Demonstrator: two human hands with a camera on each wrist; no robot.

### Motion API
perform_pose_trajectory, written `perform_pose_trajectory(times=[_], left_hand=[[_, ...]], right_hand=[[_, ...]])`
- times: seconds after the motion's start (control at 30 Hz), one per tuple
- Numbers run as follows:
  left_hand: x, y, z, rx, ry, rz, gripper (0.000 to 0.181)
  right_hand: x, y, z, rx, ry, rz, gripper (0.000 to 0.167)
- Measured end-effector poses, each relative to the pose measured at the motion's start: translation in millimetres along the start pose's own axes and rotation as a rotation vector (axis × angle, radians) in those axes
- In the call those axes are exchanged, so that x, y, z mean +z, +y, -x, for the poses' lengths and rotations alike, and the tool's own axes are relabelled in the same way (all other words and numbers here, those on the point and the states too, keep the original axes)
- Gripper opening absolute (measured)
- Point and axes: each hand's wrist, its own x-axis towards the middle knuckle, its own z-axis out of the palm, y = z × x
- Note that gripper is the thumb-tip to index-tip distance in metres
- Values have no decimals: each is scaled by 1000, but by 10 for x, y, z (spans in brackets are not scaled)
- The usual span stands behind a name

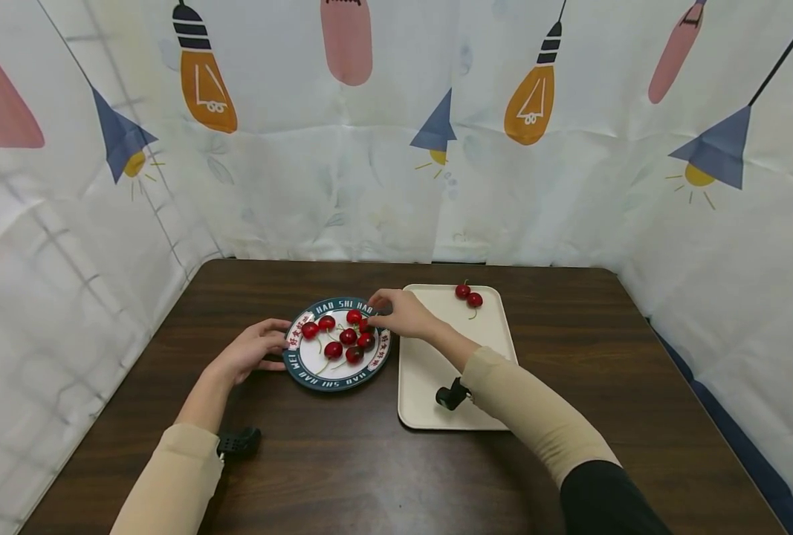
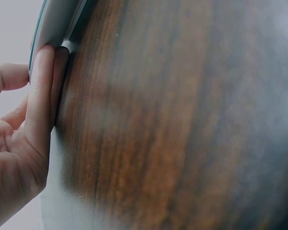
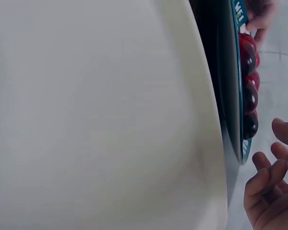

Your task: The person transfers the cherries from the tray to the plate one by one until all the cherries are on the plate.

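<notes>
A round plate point(image 1: 324, 380) with a dark blue-green lettered rim holds several red cherries point(image 1: 333, 351), some with green stems. My left hand point(image 1: 257, 348) holds the plate's left edge. In the left wrist view, fingers point(image 2: 41, 91) lie under the plate's edge point(image 2: 53, 24), with the thumb at its rim. Over the plate's upper right side hovers my right hand point(image 1: 403, 313), fingertips close to the cherries. The right wrist view shows that hand's fingers point(image 3: 261, 184) loosely bent and apart, with no cherry visible between them.
Right of the plate lies a cream rectangular tray point(image 1: 429, 386), partly under my right forearm. Two cherries point(image 1: 468, 295) rest near its far edge. Both stand on a dark wooden table point(image 1: 369, 475), with a patterned curtain point(image 1: 383, 186) behind.
</notes>
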Motion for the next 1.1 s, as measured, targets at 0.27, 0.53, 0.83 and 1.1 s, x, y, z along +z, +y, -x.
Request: perform_pose_trajectory(times=[0.27, 0.53, 0.83, 1.1], left_hand=[[16, 28, 25, 12, -1, -8, 58], [12, 30, 25, -5, 10, -11, 56], [12, 19, 3, -8, 4, -12, 58], [12, 13, 8, -1, -2, -12, 57]], right_hand=[[-149, 112, 132, -34, 12, -8, 34], [-289, 232, 272, -43, 31, 4, 33], [-441, 375, 452, -23, 83, 20, 31], [-546, 534, 593, 32, 106, 2, 34]])
